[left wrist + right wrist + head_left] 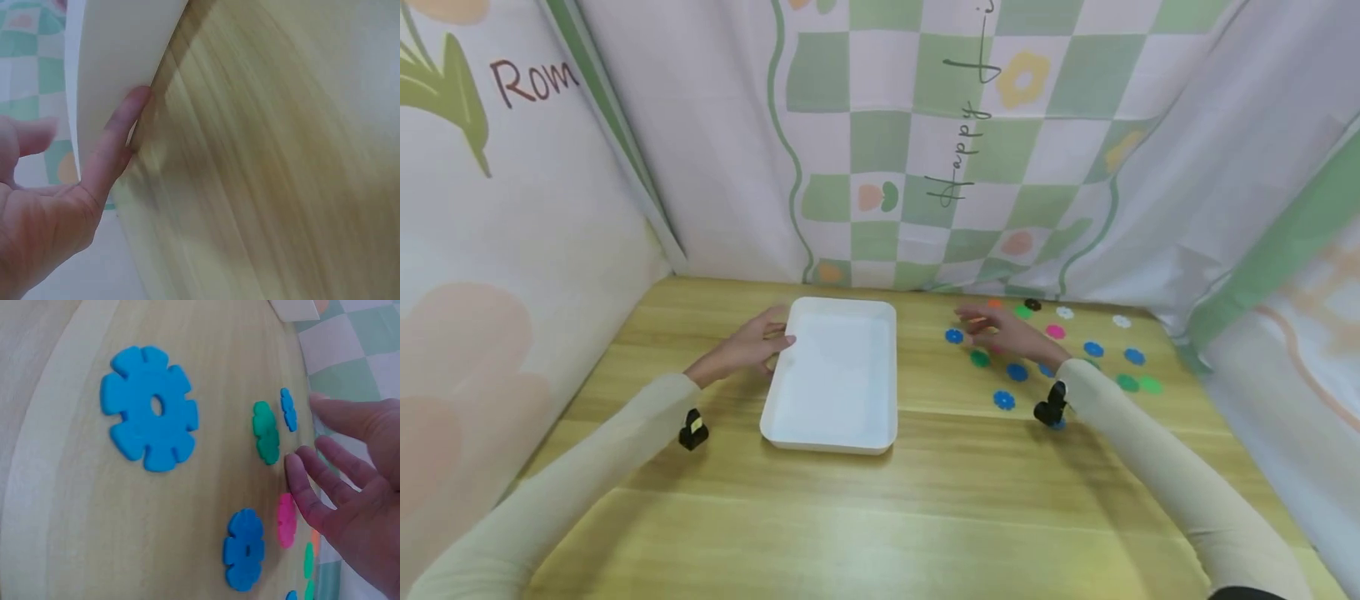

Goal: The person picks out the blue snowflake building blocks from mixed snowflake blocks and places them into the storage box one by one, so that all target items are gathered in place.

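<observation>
A white rectangular tray [838, 375] lies on the wooden table, its bare floor showing. My left hand [751, 343] grips the tray's left side, with the thumb over the rim and a finger along the outer wall [119, 62]. My right hand [1003, 332] hovers over the scattered plastic flower discs with fingers loosely bent and apart, holding nothing. Closest to its fingertips are a blue disc [953, 336] and a green disc [266, 432]. A pink disc [287, 520] is partly hidden under that hand in the head view.
More discs spread over the table's right side, among them blue [1134, 357], white [1122, 321], black [1033, 305] and light green [1149, 384]. A checked curtain [955, 150] stands along the table's back edge, with cloth on both sides.
</observation>
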Demonstrator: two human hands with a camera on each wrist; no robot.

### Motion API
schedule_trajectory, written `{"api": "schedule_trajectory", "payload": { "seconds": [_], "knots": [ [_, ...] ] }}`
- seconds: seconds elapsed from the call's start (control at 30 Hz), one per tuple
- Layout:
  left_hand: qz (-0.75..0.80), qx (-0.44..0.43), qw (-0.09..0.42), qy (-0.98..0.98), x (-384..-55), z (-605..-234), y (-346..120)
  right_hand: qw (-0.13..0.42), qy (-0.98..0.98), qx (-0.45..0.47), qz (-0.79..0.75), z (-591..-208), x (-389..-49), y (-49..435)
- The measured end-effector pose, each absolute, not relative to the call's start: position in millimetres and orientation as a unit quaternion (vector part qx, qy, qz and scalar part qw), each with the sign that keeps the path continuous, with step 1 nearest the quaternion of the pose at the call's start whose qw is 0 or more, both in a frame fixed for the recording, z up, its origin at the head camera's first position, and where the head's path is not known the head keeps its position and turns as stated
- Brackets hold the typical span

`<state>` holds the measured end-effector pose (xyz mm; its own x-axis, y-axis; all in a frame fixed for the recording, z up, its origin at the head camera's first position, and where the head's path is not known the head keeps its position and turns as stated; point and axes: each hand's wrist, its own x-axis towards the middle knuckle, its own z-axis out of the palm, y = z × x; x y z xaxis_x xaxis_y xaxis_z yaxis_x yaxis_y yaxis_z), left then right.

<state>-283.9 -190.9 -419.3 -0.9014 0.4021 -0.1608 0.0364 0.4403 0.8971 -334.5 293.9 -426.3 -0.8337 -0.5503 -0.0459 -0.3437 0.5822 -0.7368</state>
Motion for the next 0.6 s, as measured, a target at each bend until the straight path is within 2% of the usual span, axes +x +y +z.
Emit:
{"api": "schedule_trajectory", "payload": {
  "seconds": [0.23,0.6],
  "knots": [
    [0.550,0.112,0.219,0.798,-287.9,-420.0,-190.0,0.150,0.884,-0.250,-0.364,-429.4,-333.9,296.0],
    [0.593,0.095,0.244,0.761,-292.5,-420.8,-182.2,0.141,0.888,-0.255,-0.356,-435.6,-338.9,287.1]
  ]
}}
